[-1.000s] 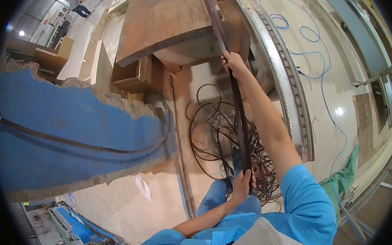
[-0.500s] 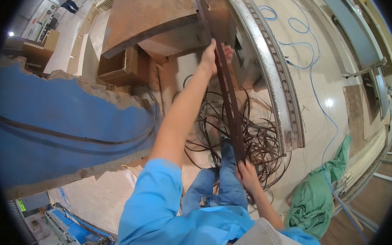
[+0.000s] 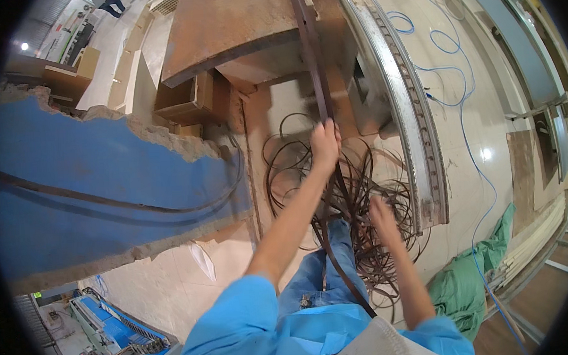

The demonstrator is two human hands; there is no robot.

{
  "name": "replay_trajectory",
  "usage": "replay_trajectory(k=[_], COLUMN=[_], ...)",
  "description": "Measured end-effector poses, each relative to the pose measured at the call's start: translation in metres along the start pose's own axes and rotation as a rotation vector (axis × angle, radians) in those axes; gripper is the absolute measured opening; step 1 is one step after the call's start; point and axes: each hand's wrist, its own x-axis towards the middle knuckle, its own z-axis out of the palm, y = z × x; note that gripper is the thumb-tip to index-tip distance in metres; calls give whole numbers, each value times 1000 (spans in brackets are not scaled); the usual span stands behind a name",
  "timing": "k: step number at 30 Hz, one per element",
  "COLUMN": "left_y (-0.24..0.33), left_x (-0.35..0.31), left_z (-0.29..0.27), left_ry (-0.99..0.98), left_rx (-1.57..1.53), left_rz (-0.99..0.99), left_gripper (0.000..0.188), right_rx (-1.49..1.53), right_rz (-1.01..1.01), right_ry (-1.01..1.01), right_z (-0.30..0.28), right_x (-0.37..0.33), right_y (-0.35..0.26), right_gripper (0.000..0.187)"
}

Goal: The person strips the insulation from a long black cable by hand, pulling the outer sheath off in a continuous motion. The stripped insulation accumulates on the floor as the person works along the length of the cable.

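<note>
A dark brown flat strip [image 3: 318,79] comes down from the top of the view across the rusty machine. My left hand [image 3: 326,144] is closed around it, in front of the machine. Below that hand the strip hangs loose and curves down over my leg toward my shirt. My right hand [image 3: 381,216] is to the right, apart from the strip and somewhat blurred, its fingers stretched out with nothing visible in them. Beneath both hands a tangled heap of thin brown strips [image 3: 390,236] lies on the floor around my feet.
A rusty metal plate [image 3: 225,33] stands ahead, with a cardboard box [image 3: 187,99] under its left side. On the left is a blue panel [image 3: 103,167] with a rough edge. A metal rail [image 3: 403,107] runs along the right, beyond it a blue hose [image 3: 464,129] and green cloth [image 3: 460,290].
My left hand has come down toward me, holding the strip. My right hand has let go of the strip's lower part and moved up and right; the lower strip now hangs slack.
</note>
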Motion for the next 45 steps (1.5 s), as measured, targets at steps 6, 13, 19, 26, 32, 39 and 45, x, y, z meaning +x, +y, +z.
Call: replay_trajectory(k=[6, 13, 19, 26, 32, 39, 45], left_y=[-26, -81, -130, -20, 72, 45, -1], left_x=[-134, -253, -220, 65, 185, 162, 24], left_z=[-4, -1, -23, -5, 30, 28, 10], left_ry=[45, -14, -145, -317, -363, -53, -15], left_rx=[173, -53, -22, -104, -566, -147, -142], left_rz=[-13, -179, -279, -140, -241, 52, 49], left_gripper=[40, 35, 36, 47, 41, 24, 31], right_rx=[632, 780, 725, 555, 410, 614, -94], right_rz=[95, 82, -1, 68, 378, 637, -142], right_ry=[-138, -225, -82, -58, -80, -361, 46], right_z=[20, 20, 33, 31, 24, 24, 14], right_x=[347, 391, 267, 28, -169, -263, -43], right_y=[-165, -229, -146, -59, -8, 36, 13], right_gripper=[76, 32, 30, 30, 28, 35, 44])
